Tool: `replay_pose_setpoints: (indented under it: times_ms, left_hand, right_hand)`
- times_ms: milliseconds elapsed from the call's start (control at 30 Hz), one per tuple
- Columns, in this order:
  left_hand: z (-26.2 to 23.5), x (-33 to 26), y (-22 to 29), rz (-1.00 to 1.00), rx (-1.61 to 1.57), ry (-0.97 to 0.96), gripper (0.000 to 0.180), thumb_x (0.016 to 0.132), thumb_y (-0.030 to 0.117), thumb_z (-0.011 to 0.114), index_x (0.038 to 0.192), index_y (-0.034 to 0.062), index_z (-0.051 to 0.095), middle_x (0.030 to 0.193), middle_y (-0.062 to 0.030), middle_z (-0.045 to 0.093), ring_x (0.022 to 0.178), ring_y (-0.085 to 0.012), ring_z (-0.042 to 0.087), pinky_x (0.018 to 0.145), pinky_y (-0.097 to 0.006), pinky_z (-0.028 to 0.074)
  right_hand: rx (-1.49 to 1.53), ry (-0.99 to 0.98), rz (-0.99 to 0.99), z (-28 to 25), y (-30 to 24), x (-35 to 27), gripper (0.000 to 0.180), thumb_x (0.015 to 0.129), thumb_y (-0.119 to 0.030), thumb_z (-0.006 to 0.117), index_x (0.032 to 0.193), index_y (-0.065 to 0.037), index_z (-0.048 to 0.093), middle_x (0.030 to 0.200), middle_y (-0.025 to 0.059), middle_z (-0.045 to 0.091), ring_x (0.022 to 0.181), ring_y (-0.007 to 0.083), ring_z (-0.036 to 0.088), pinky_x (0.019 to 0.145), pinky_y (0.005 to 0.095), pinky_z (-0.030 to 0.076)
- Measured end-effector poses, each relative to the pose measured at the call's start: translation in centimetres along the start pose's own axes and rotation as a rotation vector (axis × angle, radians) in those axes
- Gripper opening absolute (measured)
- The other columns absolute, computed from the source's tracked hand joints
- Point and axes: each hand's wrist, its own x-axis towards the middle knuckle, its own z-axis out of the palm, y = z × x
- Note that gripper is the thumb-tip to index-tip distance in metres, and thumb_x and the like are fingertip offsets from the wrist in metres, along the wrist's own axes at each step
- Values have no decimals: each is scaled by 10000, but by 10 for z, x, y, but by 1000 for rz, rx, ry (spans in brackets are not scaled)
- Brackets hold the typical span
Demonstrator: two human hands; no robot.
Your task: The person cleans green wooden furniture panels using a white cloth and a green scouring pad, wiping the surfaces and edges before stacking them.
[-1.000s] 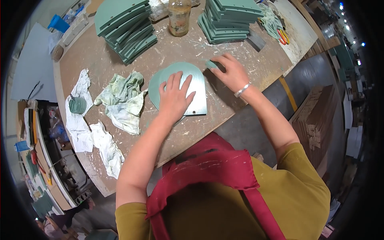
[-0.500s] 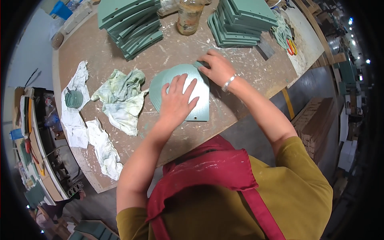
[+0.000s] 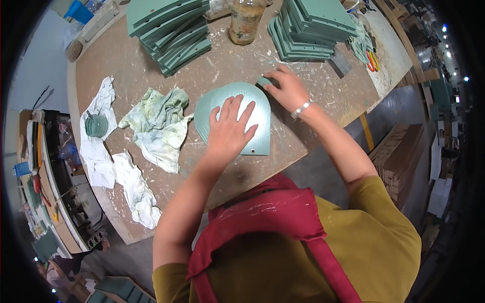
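Note:
A pale green arch-shaped panel point(image 3: 260, 121) lies flat on the brown worktable point(image 3: 131, 70). My left hand point(image 3: 230, 132) presses down on it, palm flat and fingers spread. My right hand point(image 3: 287, 87), with a silver bracelet at the wrist, holds a small green pad point(image 3: 264, 81) against the panel's upper right edge.
Two stacks of green panels point(image 3: 169, 30) point(image 3: 308, 28) stand at the table's far side with a glass jar point(image 3: 246, 20) between them. Stained rags point(image 3: 159, 123) and white cloths point(image 3: 101, 146) lie to the left. Scissors point(image 3: 372, 59) rest at the right corner. The table edge runs close to my body.
My right hand with the pad has slid along the panel's top right edge. My left hand stays pressed on the panel. The view has shifted slightly.

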Motion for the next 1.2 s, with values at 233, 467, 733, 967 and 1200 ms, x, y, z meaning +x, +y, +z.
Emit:
replay_pose_setpoints:
  times_ms: [233,467,733,967,1200]
  left_hand:
    - [-1,2,1,5,0,12,517,856,336,611,1325,157,491,1370,-102,406,1277,-278,370,1012,-490,295]
    - [1,0,1,-11,12,4,517,854,340,613,1324,162,496,1364,-97,413,1283,-268,368,1017,-479,295]
    - [1,3,2,-9,21,7,510,858,340,608,1323,164,498,1367,-92,412,1292,-259,360,1023,-478,287]
    - [1,1,2,-18,23,-11,510,865,341,600,1332,169,491,1379,-96,402,1291,-272,365,1031,-489,276]
    - [0,1,1,-22,21,-26,513,870,342,593,1338,160,485,1382,-109,403,1292,-285,364,1033,-483,270]
  right_hand:
    - [20,34,-24,4,7,-3,278,816,-165,669,1050,-17,657,982,149,566,913,334,588,811,402,475]
    - [-39,-3,-68,-3,-3,-11,278,809,-143,671,1055,-17,654,962,143,567,888,319,587,788,387,474]
    - [-94,-36,-24,-9,-7,-8,219,809,-154,646,983,-24,674,989,150,569,948,346,580,843,421,475]
    - [-165,-44,-76,-7,-12,-6,258,799,-143,669,1028,-25,666,947,140,564,925,334,579,815,405,473]
    - [-48,-8,-17,-14,-8,-9,264,815,-163,657,1040,-25,661,956,147,566,906,337,583,808,406,471]
